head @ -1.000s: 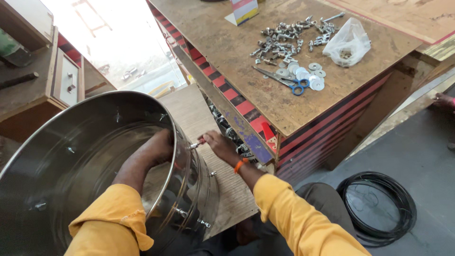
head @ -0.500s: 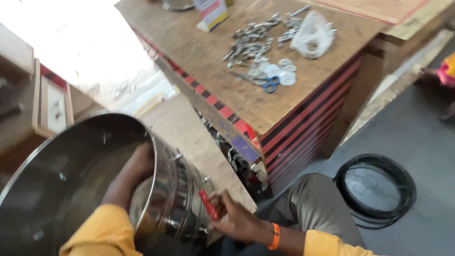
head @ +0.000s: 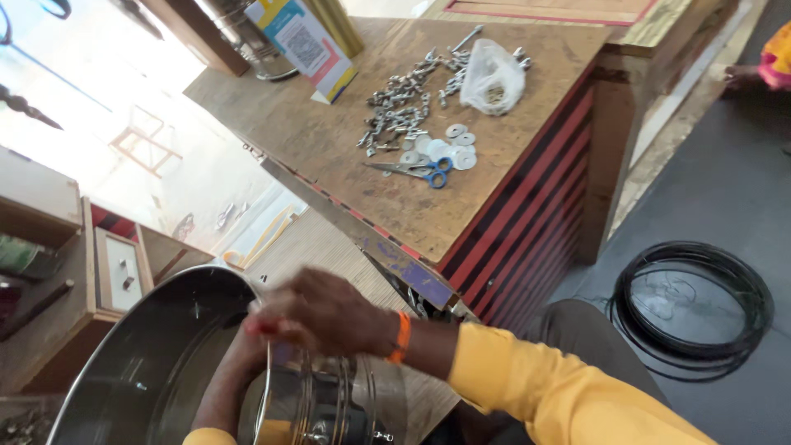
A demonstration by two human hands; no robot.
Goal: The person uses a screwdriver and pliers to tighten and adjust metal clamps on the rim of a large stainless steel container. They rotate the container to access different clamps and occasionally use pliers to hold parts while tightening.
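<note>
A large shiny steel drum [head: 140, 379] lies tilted at the lower left, its open mouth facing me. My right hand [head: 329, 313], blurred, with an orange band at the wrist, sits at the drum's rim and is closed on a red-handled tool [head: 257, 326], of which only a bit of red shows. My left arm reaches inside the drum. My left hand [head: 247, 350] is mostly hidden behind the right hand and the rim, so its grip is unclear. Both sleeves are yellow.
A wooden table [head: 346, 189] above the drum holds a pile of bolts [head: 404, 107], washers [head: 451, 147], blue-handled scissors [head: 416, 169], a plastic bag [head: 494, 78] and a colourful card [head: 305, 41]. A black wire coil [head: 692, 305] lies on the floor. Wooden drawers [head: 115, 272] stand at left. Another person [head: 770, 62] is at the far right.
My right hand went from the drum's rim down to its outer side, took a red-handled tool, and came back up to the rim. The view has shifted towards the table.
</note>
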